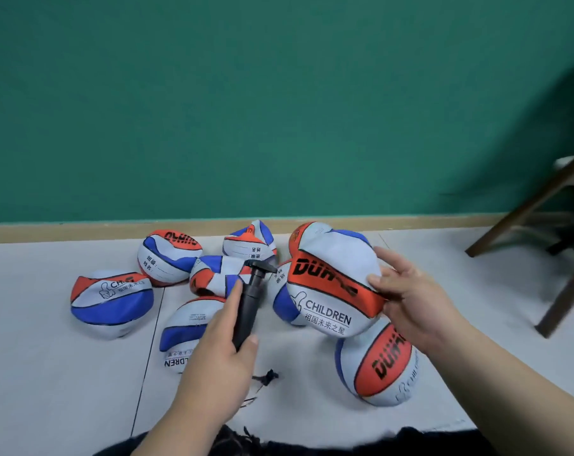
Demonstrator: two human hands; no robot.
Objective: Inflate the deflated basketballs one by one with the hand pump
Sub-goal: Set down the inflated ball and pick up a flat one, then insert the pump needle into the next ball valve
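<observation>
Floor: pale tiled floor point(65, 373) at the foot of a green wall point(279, 93); my dark clothing point(312, 447) runs along the bottom edge.
Left hand: my left hand point(220, 343), low and centre, is clenched round the lower barrel of the black hand pump point(247, 311), thumb along its side.
Risk, pump: I can see no needle or hose on it, since its lower end is buried in my palm. If none is fitted, pumping will do nothing.
Pump axis: long axis nearly upright in the frame, leaning a little right, with the T-handle at the far upper end.
Black scrap: a small dark thing point(266, 378) lies on the floor just below my left hand. I cannot tell what it is.
Right hand: my right hand point(410, 301) grasps the slack basketball point(331, 287) by its right side, thumb on the orange band.
Ball: right of centre, just beside the pump handle, "CHILDREN" print facing me.
Risk, ball: no valve shows. Held from one side only, the soft skin could fold or slip.
Rounder ball: another basketball point(378, 363) sits below it, looking fuller.
Heap: crumpled balls point(169, 255) lie behind, towards the wooden skirting point(81, 230).
Far right: dark chair legs point(526, 212).
</observation>
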